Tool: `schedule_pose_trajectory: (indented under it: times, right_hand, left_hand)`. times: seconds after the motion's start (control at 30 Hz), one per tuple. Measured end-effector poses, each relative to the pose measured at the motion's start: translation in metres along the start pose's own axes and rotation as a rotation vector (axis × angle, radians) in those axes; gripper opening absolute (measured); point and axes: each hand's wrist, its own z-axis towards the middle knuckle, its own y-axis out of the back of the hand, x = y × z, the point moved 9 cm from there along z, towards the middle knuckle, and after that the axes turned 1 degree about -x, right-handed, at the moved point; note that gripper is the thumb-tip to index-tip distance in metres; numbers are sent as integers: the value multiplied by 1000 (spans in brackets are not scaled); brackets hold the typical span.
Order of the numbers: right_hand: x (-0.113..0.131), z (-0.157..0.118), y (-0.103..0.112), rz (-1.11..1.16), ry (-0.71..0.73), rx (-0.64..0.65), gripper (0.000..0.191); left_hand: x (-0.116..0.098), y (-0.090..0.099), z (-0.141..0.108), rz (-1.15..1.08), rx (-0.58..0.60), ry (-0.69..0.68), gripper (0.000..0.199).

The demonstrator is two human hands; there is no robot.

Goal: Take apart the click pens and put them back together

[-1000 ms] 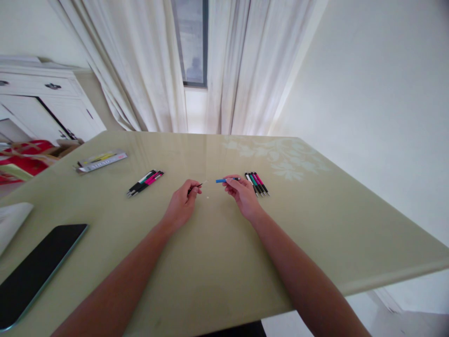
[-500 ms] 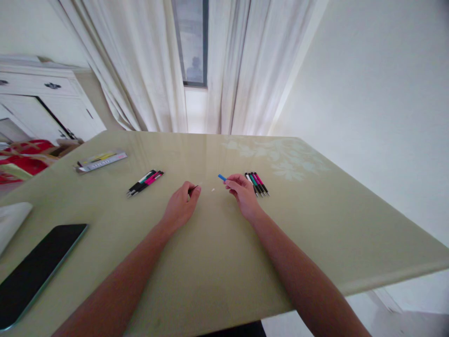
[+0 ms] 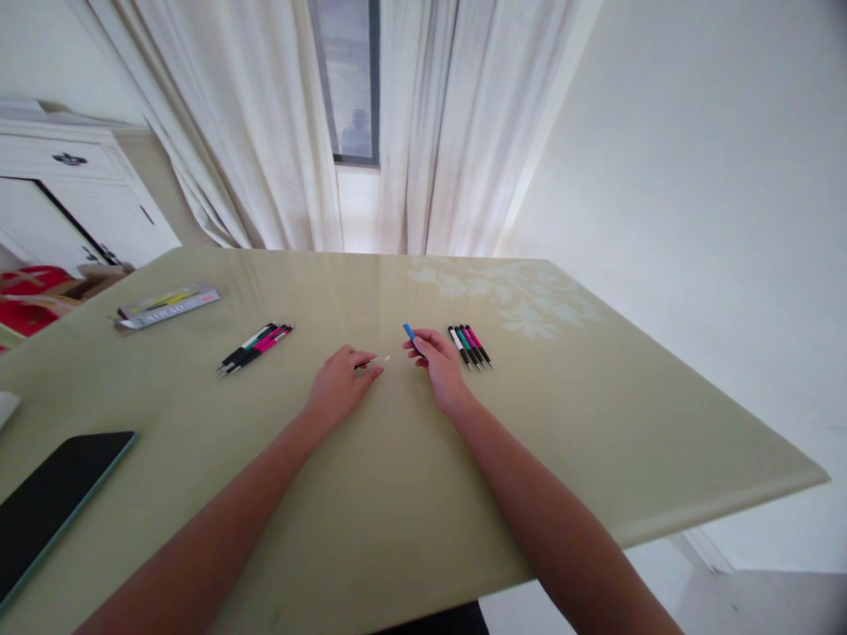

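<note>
My right hand (image 3: 437, 363) pinches a blue pen barrel (image 3: 408, 332), its blue end pointing up and away; the lower part is hidden by the fingers. On the tabletop rests my left hand (image 3: 341, 381), thumb and forefinger apart. A thin dark piece with a light tip (image 3: 366, 362) lies between them, too small to name. Just right of it, a tiny white bit (image 3: 387, 358) is on the table. Beside my right hand, several pens (image 3: 471, 347) with black grips lie in a neat row. Another group of pens (image 3: 255, 349) lies left of my left hand.
The pale green table (image 3: 397, 494) has a floral pattern at its far right. An open pen box (image 3: 168, 309) lies at the far left. A dark tablet or phone (image 3: 59, 494) sits near left, with a white object (image 3: 6, 406) behind it.
My left thumb and forefinger have spread apart around the thin piece. My right hand has tilted the blue barrel more upright. The whole view has shifted slightly to the right.
</note>
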Motion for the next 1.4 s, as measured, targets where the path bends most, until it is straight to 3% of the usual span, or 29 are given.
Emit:
schedule_pose_trajectory:
  times: [0.13, 0.3, 0.47, 0.57, 0.73, 1.17, 1.4]
  right_hand:
    - [-1, 1, -2, -2, -4, 18, 25]
    - [-5, 3, 0, -21, -2, 11, 23]
    - [2, 2, -8, -165, 104, 63, 24]
    - [9, -3, -17, -283, 195, 117, 21]
    - [14, -12, -25, -438, 249, 158, 19]
    - [20, -16, -30, -317, 262, 211, 15]
    - [20, -14, -29, -280, 232, 218, 17]
  left_hand:
    - [-7, -15, 13, 96, -8, 8, 34]
    - [-19, -25, 19, 48, -52, -61, 24]
    - [-10, -8, 17, -211, -140, 2, 18]
    - [1, 4, 16, -445, -207, 84, 24]
    - [5, 14, 15, -692, -319, 95, 30]
    - [4, 9, 13, -727, -273, 129, 31]
    - [10, 9, 12, -734, -307, 189, 32]
